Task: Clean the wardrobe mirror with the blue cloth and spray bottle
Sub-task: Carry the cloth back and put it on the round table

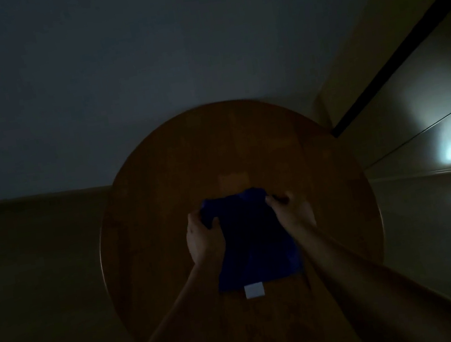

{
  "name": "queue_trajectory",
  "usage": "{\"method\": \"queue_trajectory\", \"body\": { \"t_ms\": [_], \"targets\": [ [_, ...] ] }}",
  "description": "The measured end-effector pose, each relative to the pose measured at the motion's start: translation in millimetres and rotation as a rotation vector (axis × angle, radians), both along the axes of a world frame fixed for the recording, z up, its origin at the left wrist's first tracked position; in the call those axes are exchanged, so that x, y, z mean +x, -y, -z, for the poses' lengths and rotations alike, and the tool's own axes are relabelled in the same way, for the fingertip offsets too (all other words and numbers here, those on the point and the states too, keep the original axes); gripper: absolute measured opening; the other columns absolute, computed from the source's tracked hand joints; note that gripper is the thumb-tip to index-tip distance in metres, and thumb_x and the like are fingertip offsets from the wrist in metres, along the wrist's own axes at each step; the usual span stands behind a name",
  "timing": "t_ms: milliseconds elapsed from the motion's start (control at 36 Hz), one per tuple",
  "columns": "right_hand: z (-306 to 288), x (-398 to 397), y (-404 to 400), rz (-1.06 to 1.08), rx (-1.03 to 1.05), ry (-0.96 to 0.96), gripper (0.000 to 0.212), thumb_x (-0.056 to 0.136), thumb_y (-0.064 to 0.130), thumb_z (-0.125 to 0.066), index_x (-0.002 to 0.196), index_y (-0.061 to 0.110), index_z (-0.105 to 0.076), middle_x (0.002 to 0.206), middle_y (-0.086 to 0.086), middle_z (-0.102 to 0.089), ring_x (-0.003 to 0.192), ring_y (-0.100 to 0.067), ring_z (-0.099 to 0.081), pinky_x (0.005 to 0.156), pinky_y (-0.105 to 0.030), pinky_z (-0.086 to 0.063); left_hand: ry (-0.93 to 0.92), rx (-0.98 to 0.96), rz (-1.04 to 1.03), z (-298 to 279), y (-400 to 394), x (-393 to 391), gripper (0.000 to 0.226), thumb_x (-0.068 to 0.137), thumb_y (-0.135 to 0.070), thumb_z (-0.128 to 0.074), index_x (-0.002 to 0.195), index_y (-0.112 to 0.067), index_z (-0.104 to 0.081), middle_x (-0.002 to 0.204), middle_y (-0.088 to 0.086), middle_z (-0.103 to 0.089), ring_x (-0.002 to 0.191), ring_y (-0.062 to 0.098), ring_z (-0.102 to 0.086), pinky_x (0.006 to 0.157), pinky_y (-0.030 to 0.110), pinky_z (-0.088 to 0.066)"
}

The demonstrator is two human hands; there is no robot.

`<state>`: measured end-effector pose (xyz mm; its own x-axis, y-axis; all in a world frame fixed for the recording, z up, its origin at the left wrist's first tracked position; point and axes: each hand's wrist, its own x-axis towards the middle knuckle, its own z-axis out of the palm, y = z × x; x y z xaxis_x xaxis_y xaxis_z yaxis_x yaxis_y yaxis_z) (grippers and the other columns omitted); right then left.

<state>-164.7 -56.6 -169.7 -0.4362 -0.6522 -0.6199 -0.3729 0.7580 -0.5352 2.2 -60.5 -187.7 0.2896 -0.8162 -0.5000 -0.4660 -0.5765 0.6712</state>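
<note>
The room is dim. A blue cloth (255, 243) with a white tag lies on a round wooden table (163, 195) in front of me. My left hand (203, 236) grips the cloth's far left corner. My right hand (287, 208) pinches its far right corner. Both far corners are bunched up under my fingers. The wardrobe mirror (429, 120) stands at the right, showing pale reflections of light. No spray bottle is in view.
A plain wall (140, 51) rises behind the table. A dark floor (34, 275) spreads to the left. The wardrobe's dark frame edge (395, 55) runs diagonally at the upper right, close to the table's right rim.
</note>
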Motion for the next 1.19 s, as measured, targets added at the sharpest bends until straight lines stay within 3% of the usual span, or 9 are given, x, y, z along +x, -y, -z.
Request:
{"method": "queue_trajectory", "body": {
  "t_ms": [111, 222, 361, 528, 694, 806, 917, 1056, 1194],
  "targets": [
    [1, -8, 0, 0.133, -0.124, -0.159, 0.023, 0.096, 0.014, -0.045, 0.116, 0.018, -0.056, 0.098, 0.004, -0.057, 0.072, -0.007, -0.048, 0.056, -0.020, -0.036, 0.025, -0.048, 0.046, 4, 10, 4, 0.032, 0.090, -0.017, -0.056, 0.120, -0.020, -0.045, 0.120, 0.001, -0.052, 0.098, 0.016, -0.051, 0.073, 0.033, -0.046],
    [0, -4, -7, -0.066, -0.176, -0.235, 0.037, 0.098, 0.035, -0.044, 0.133, 0.021, -0.045, 0.130, -0.003, -0.051, 0.111, -0.017, -0.051, 0.085, -0.033, -0.045, 0.065, -0.010, 0.040, 8, 5, 7, 0.045, 0.088, -0.026, -0.059, 0.127, -0.022, -0.037, 0.128, 0.003, -0.043, 0.117, 0.023, -0.042, 0.082, 0.036, -0.040],
    [-2, 9, 10, -0.385, -0.056, -0.297, 0.055, 0.100, 0.043, -0.033, 0.149, 0.020, -0.023, 0.149, -0.010, -0.032, 0.135, -0.030, -0.028, 0.106, -0.041, -0.028, -0.042, 0.000, 0.050, 3, 20, 2, 0.053, 0.093, -0.035, -0.049, 0.141, -0.027, -0.026, 0.138, 0.005, -0.037, 0.121, 0.028, -0.042, 0.093, 0.046, -0.045],
    [-7, 7, 28, -0.417, -0.107, -0.369, 0.039, 0.090, 0.015, -0.054, 0.128, 0.019, -0.046, 0.131, -0.005, -0.048, 0.121, -0.024, -0.042, 0.094, -0.035, -0.036, 0.007, -0.017, 0.159, -5, 34, 3, 0.052, 0.093, -0.004, -0.040, 0.138, -0.030, -0.036, 0.137, 0.008, -0.038, 0.108, 0.024, -0.050, 0.083, 0.040, -0.051],
    [-2, 2, -7, -0.120, -0.079, -0.252, 0.053, 0.091, 0.040, -0.057, 0.132, 0.013, -0.036, 0.127, -0.006, -0.049, 0.109, -0.023, -0.054, 0.072, -0.030, -0.041, 0.145, 0.121, 0.140, -13, 11, 10, 0.040, 0.091, -0.023, -0.051, 0.128, -0.017, -0.035, 0.128, 0.009, -0.043, 0.115, 0.028, -0.045, 0.090, 0.048, -0.045],
    [1, 10, -47, -0.090, 0.032, -0.281, 0.058, 0.089, 0.061, -0.045, 0.122, 0.013, -0.039, 0.096, -0.001, -0.056, 0.079, -0.018, -0.056, 0.062, -0.031, -0.041, 0.222, 0.245, 0.162, -18, -15, 9, 0.048, 0.089, -0.046, -0.049, 0.124, -0.015, -0.037, 0.125, 0.008, -0.046, 0.113, 0.027, -0.047, 0.091, 0.046, -0.044],
    [6, 23, -67, -0.231, 0.119, -0.370, 0.064, 0.090, 0.059, -0.043, 0.137, 0.016, -0.034, 0.135, -0.005, -0.042, 0.120, -0.024, -0.044, 0.086, -0.037, -0.043, 0.230, 0.271, 0.187, -16, -29, 12, 0.047, 0.090, -0.039, -0.052, 0.127, -0.017, -0.033, 0.125, 0.008, -0.046, 0.111, 0.027, -0.049, 0.088, 0.044, -0.046],
    [4, 23, -60, -0.191, 0.099, -0.327, 0.046, 0.090, 0.029, -0.053, 0.131, 0.016, -0.040, 0.134, -0.007, -0.044, 0.119, -0.026, -0.044, 0.093, -0.039, -0.043, 0.299, 0.143, 0.175, -17, -31, 12, 0.052, 0.085, -0.014, -0.057, 0.128, -0.022, -0.030, 0.122, 0.007, -0.046, 0.105, 0.023, -0.049, 0.076, 0.036, -0.046],
    [2, 31, -43, -0.587, -0.212, -0.584, 0.067, 0.093, 0.025, -0.046, 0.150, 0.027, -0.010, 0.157, -0.001, -0.009, 0.141, -0.028, -0.015, 0.110, -0.043, -0.020, 0.575, -0.161, 0.517, -14, -29, 2, 0.070, 0.089, -0.025, -0.052, 0.145, -0.026, -0.010, 0.151, 0.006, -0.016, 0.137, 0.022, -0.019, 0.109, 0.037, -0.023]
  ]
}}
